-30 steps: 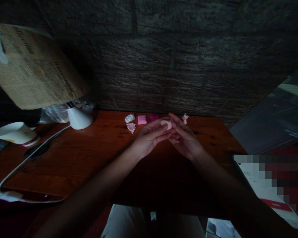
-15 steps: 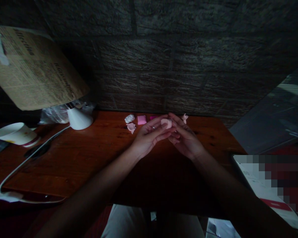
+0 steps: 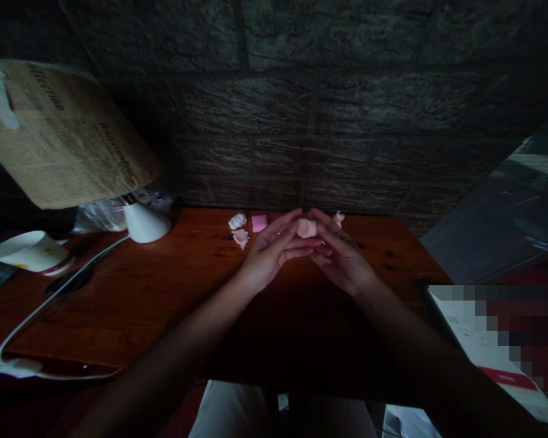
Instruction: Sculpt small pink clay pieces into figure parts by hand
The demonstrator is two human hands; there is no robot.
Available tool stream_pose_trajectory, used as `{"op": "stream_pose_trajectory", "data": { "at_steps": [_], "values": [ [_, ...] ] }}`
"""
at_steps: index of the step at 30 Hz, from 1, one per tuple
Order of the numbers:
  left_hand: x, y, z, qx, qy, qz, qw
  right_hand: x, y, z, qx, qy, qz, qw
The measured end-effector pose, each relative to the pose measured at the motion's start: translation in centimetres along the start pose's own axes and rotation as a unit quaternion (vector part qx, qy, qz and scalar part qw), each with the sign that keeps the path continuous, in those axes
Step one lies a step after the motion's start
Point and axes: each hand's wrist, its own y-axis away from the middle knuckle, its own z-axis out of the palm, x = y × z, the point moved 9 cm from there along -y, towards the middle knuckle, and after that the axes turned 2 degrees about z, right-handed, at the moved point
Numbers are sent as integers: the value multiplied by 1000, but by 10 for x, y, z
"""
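Note:
Between my two hands, over the far part of the wooden table (image 3: 164,304), is a small pale pink lump of what looks like modelling clay (image 3: 307,228). My left hand (image 3: 274,246) has its fingers curled and pressed against the lump's left side. My right hand (image 3: 342,249) grips it from the right, with fingertips meeting those of the left. Just left of my hands lie a pink square piece (image 3: 259,223), a white crumpled lump (image 3: 237,221) and a pale pink ragged piece (image 3: 241,238). Another pale pink piece (image 3: 338,219) shows behind my right hand.
At the left stand a lamp with a newsprint shade (image 3: 73,134) and white base (image 3: 146,222), and a tilted paper cup (image 3: 31,250). A white cable (image 3: 59,292) crosses the table. A stone-textured wall (image 3: 274,109) rises behind. A white printed box or sheet (image 3: 479,340) is at right.
My left thumb has shifted off the face of the pink lump toward its left edge, so more of the lump shows. The view has tilted slightly; the pieces on the table stay put.

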Motion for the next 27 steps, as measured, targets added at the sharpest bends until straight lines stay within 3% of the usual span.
{"op": "stream_pose_trajectory", "data": {
  "at_steps": [5,12,21,27],
  "values": [
    [16,4,-3,23,-167,113,979,-5,0,-3,19,2,-12,1000],
    [23,6,-9,48,-212,156,964,-11,3,2,13,63,-29,998],
    [28,8,-8,56,-214,125,967,-14,8,12,-37,100,-23,994],
    [25,8,-4,32,-216,131,967,-19,7,6,-5,94,-40,995]
  ]
}}
